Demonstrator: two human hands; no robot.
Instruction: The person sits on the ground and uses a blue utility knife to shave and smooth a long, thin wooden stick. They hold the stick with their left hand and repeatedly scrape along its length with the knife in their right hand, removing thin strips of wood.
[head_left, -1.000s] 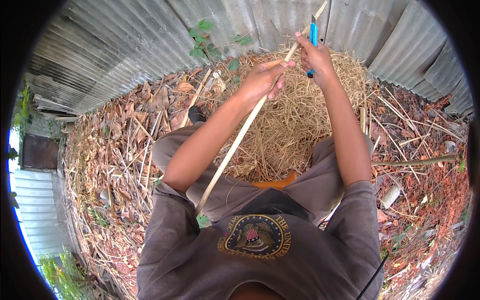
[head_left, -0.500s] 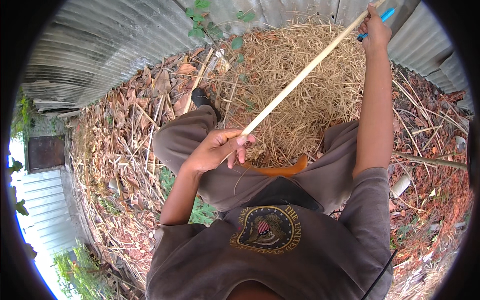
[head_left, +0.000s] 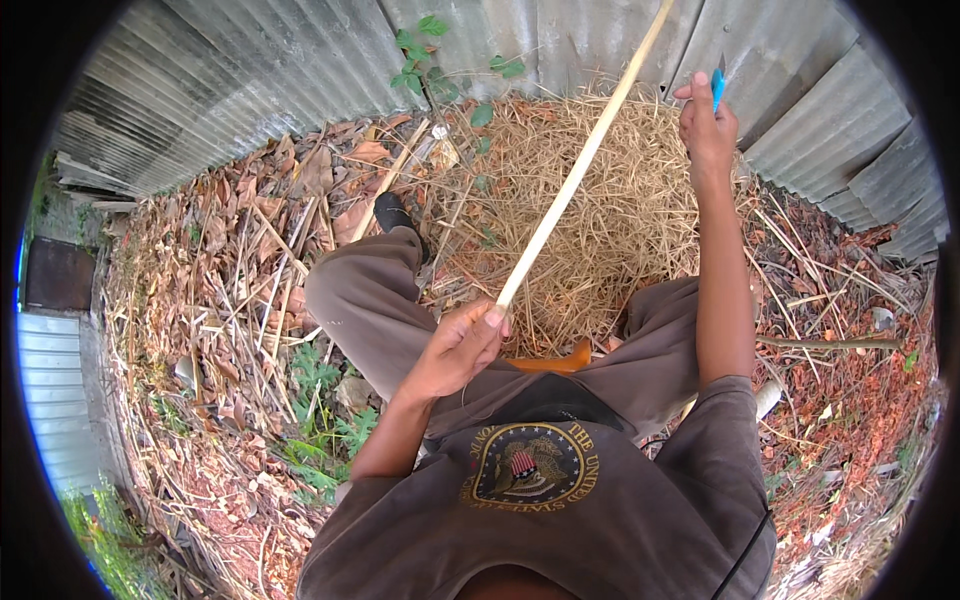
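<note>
A long pale wooden stick point(head_left: 585, 160) slants from near my lap up toward the metal wall. My left hand point(head_left: 462, 347) grips its lower end, close above my left thigh. My right hand point(head_left: 706, 122) is stretched out far ahead, shut on a small blue-handled knife point(head_left: 718, 86) that points upward. The knife is off to the right of the stick and does not touch it. I sit with knees bent in grey trousers, over a heap of dry straw point(head_left: 620, 210).
A corrugated metal wall point(head_left: 300, 70) curves around the back. Dry leaves and twigs point(head_left: 240, 260) cover the ground on the left, with green weeds point(head_left: 320, 430) near my left leg. An orange object point(head_left: 555, 362) lies between my thighs. Reddish litter and sticks lie on the right.
My left hand slid down the stick from near its top to its lower end by my lap. My right hand with the knife swung outward, away from the stick.
</note>
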